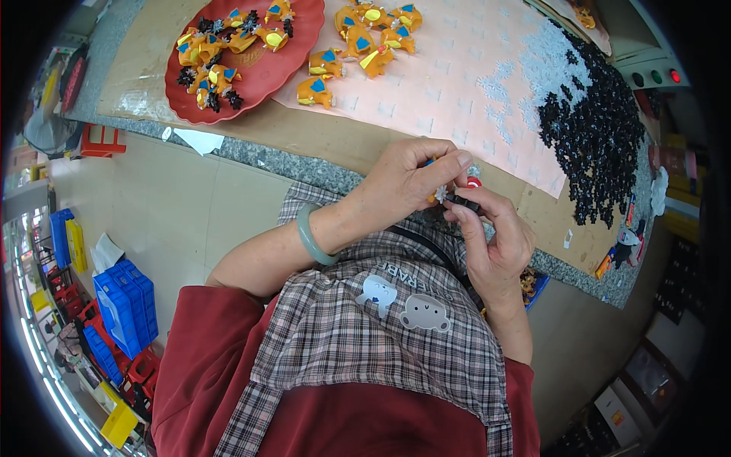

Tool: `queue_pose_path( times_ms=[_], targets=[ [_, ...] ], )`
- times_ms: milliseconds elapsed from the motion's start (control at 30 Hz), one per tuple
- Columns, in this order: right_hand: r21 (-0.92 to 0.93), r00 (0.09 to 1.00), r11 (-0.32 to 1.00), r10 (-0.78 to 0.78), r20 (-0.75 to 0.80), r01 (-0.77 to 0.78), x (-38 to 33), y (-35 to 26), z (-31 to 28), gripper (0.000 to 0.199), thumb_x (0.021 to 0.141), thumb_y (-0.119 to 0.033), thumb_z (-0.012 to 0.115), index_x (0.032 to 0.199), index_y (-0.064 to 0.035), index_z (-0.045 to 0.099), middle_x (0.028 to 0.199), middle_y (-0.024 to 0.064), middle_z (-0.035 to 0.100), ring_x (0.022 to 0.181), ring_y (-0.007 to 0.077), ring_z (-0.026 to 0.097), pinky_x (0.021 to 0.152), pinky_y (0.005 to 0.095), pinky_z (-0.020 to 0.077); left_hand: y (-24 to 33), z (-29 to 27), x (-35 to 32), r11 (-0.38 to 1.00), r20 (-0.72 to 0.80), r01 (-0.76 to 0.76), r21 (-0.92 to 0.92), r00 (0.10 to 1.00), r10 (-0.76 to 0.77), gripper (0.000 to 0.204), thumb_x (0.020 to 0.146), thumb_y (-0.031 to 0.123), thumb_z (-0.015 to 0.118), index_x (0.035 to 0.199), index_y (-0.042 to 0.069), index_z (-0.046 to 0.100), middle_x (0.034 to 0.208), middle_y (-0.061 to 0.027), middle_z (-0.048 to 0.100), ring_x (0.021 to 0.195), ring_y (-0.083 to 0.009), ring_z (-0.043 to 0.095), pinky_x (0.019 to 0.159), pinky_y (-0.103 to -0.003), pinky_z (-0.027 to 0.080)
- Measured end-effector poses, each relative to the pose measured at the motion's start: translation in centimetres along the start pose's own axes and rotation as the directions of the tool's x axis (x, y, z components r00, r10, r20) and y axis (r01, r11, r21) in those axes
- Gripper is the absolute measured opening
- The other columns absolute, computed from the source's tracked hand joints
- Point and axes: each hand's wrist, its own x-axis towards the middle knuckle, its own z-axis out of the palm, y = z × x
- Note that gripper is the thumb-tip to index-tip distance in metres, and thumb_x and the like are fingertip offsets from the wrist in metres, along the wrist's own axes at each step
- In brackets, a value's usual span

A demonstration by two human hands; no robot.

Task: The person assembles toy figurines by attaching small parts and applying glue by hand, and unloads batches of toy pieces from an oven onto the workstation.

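Note:
My left hand, with a jade-green bangle on its wrist, pinches a small orange toy figure, mostly hidden by the fingers. A pale grey star-shaped piece shows at its lower end. My right hand grips a small black plastic piece between thumb and fingers. That piece meets the grey one or lies right against it; I cannot tell which. Both hands are close together at the table's near edge. Just behind the fingertips is a small red and white round thing.
A red scalloped plate holds orange figures with black pieces. More orange figures lie on a pink sheet. At the right are heaps of white pieces and black pieces. Blue crates stand on the floor at the left.

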Motion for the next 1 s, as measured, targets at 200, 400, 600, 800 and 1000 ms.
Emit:
queue_pose_path(
  times_ms=[200,400,600,800,1000],
  targets=[
    [-0.115,0.994,0.987,-0.109,0.017,0.110,0.3,-0.1,-0.1,0.021,0.079,0.000,0.075,0.098,-0.0007,0.067,0.083,0.0120,0.070,0.071,0.0239,0.070,0.059,0.0303,0.0532,0.2,-0.2,-0.1,0.991,-0.004,-0.044,0.123,0.999,0.044,0.031,0.102,0.029,0.053,0.087,0.004,0.065,0.074,0.0025,0.058,0.062,-0.0018,0.047,0.048,-0.018,0.035],
    [-0.306,0.973,0.931,-0.151,0.173,0.199,0.3,-0.9,-0.6,0.027,0.077,0.005,0.073,0.103,0.0007,0.065,0.081,0.0153,0.067,0.071,0.0296,0.067,0.060,0.0354,0.0533,0.4,0.0,-0.1,0.898,-0.033,-0.240,0.369,0.962,0.271,0.028,0.100,0.023,0.056,0.087,0.000,0.065,0.071,-0.0005,0.060,0.062,-0.0040,0.049,0.051,-0.023,0.040],
    [-0.351,0.967,0.903,-0.208,0.148,0.248,0.0,-0.8,-0.3,0.034,0.074,0.006,0.074,0.107,0.0019,0.065,0.081,0.0160,0.066,0.068,0.0299,0.066,0.058,0.0369,0.0529,1.2,0.5,-0.3,0.841,-0.057,-0.241,0.484,0.951,0.305,0.023,0.097,0.016,0.060,0.085,-0.003,0.064,0.065,-0.0042,0.060,0.061,-0.0049,0.050,0.054,-0.025,0.043],
    [-0.408,0.960,0.868,-0.257,0.115,0.281,-0.6,-0.2,0.1,0.038,0.074,0.006,0.073,0.111,0.0056,0.063,0.081,0.0165,0.065,0.066,0.0298,0.066,0.055,0.0360,0.0527,0.9,1.2,-0.1,0.816,-0.091,-0.240,0.526,0.938,0.334,0.022,0.096,0.015,0.060,0.086,-0.003,0.064,0.064,-0.0037,0.058,0.061,-0.0056,0.049,0.054,-0.025,0.042],
    [-0.384,0.966,0.890,-0.195,0.167,0.246,0.0,-0.1,-0.1,0.030,0.078,0.003,0.071,0.107,0.0057,0.063,0.080,0.0160,0.065,0.063,0.0287,0.065,0.056,0.0353,0.0533,0.5,0.9,0.3,0.789,-0.089,-0.187,0.585,0.952,0.292,0.022,0.097,0.015,0.059,0.083,-0.002,0.063,0.065,-0.0018,0.057,0.063,-0.0058,0.048,0.057,-0.023,0.041]
  ],
)
